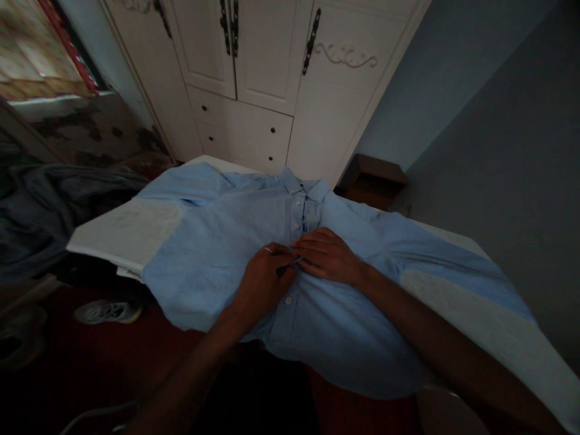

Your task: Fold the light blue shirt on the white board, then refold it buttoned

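Observation:
A light blue button-up shirt (217,223) lies spread front side up, its collar at the far end and sleeves out to both sides. My left hand (265,275), with a ring on one finger, is closed around a small tool with a dark handle and thin metal tip (290,266); its exact kind is too dim to tell. The tip points at the button placket, under the fingers of my right hand. My right hand (328,257) rests on the placket from the right, fingers together and gripping the shirt cloth there. A white button (289,300) shows just below the hands.
Under the shirt is a pale board or table (122,232). A white wardrobe (267,60) stands behind it, a brown box-like stand (376,178) at the back right. Grey cloth (36,211) is piled at left; a shoe (109,311) sits on the red floor.

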`<control>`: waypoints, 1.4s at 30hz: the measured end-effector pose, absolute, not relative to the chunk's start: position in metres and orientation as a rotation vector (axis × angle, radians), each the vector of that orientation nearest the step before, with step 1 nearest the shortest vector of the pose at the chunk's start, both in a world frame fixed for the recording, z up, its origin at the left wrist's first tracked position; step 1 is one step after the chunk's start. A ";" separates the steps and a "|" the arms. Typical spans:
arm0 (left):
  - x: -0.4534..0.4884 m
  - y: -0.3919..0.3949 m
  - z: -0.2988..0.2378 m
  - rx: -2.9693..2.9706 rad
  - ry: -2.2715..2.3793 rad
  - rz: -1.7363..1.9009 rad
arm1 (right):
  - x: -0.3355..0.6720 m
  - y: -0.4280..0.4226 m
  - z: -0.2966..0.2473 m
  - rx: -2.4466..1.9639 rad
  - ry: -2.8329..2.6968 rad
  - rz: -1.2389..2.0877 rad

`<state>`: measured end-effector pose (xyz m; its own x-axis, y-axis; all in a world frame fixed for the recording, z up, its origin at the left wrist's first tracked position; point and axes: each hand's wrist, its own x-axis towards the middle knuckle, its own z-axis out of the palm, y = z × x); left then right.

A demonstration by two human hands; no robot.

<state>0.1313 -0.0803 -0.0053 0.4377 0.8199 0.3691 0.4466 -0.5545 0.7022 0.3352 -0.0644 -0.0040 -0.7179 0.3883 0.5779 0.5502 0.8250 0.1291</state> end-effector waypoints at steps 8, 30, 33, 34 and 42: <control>0.128 -0.084 -0.006 2.365 1.173 0.835 | 0.334 -0.064 -0.004 -0.606 -2.444 -0.520; 0.133 -0.086 -0.011 2.221 1.185 0.909 | 0.332 -0.067 -0.002 -0.706 -2.479 -0.499; 0.133 -0.087 -0.011 2.288 1.180 0.958 | 0.332 -0.068 -0.001 -0.706 -2.477 -0.505; 0.133 -0.088 -0.010 2.322 1.181 0.969 | 0.332 -0.068 -0.001 -0.702 -2.473 -0.506; 0.136 -0.089 -0.009 2.414 1.202 1.003 | 0.333 -0.070 0.001 -0.733 -2.460 -0.474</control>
